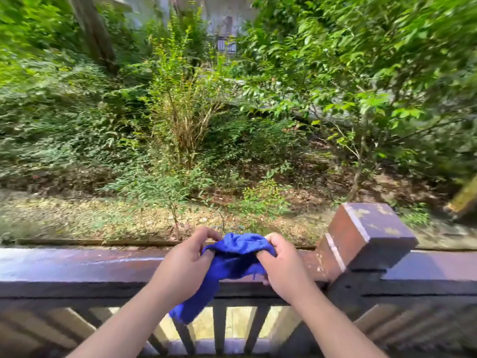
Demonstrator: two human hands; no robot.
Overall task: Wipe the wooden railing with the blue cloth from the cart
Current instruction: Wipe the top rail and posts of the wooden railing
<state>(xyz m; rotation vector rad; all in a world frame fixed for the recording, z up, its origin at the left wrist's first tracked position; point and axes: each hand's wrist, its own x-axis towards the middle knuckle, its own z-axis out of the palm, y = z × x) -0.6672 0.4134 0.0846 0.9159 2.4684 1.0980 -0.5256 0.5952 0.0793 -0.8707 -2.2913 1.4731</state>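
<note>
A dark brown wooden railing (77, 267) runs across the lower part of the head view, its top rail glossy and worn. Just above it, both hands hold a bunched blue cloth (235, 257). My left hand (185, 259) pinches the cloth's left edge and my right hand (281, 264) grips its right edge. A tail of the cloth hangs down in front of the rail to about the balusters. The cart is out of view.
A square railing post (366, 236) with a flat, flaking cap rises just right of my hands. Dark balusters (219, 329) stand below the rail. Beyond the railing lie a leaf-strewn strip of ground, shrubs and trees, with a pale building wall far back.
</note>
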